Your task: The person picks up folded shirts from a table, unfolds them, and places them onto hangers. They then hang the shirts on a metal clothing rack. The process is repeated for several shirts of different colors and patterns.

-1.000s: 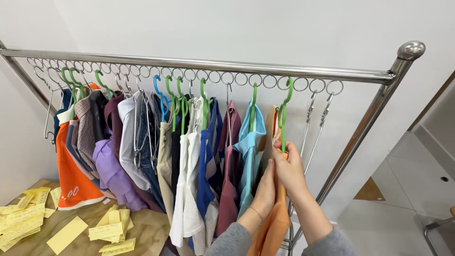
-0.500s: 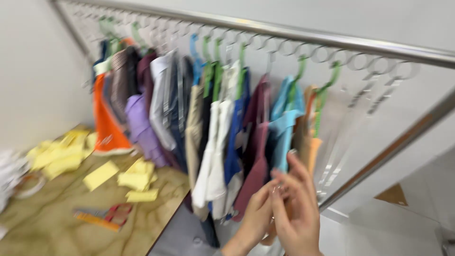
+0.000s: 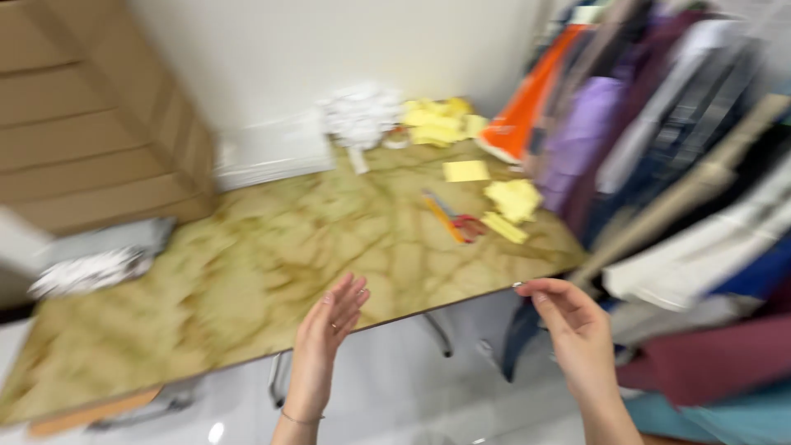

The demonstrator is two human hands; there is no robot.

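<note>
table (image 3: 247, 272), marbled yellow-brown top, fills most of the frame, blurred; cardboard boxes (image 3: 91, 115) stacked at its far left against the wall. hanging clothes (image 3: 659, 165) crowd the right side, orange, purple, white, maroon, brushing the table's right end. smaller stuff on the far part of the top: white crumpled paper heap (image 3: 362, 111), yellow paper slips (image 3: 511, 198) scattered, scissors (image 3: 457, 222) with red and orange handles lying among them, well apart from both hands. risk as i read it: the right hand sits just at the table's near corner beside the garments, so a quick sweep could snag a sleeve or knock the edge; a draught from swinging clothes could scatter the slips. left hand (image 3: 329, 317) is raised over the near edge, palm turned inward, fingers spread and loose, holding nothing. right hand (image 3: 568, 317) is level with it, thumb and forefinger drawn close at the tips; blur hides whether something small is pinched there, cannot tell.
</note>
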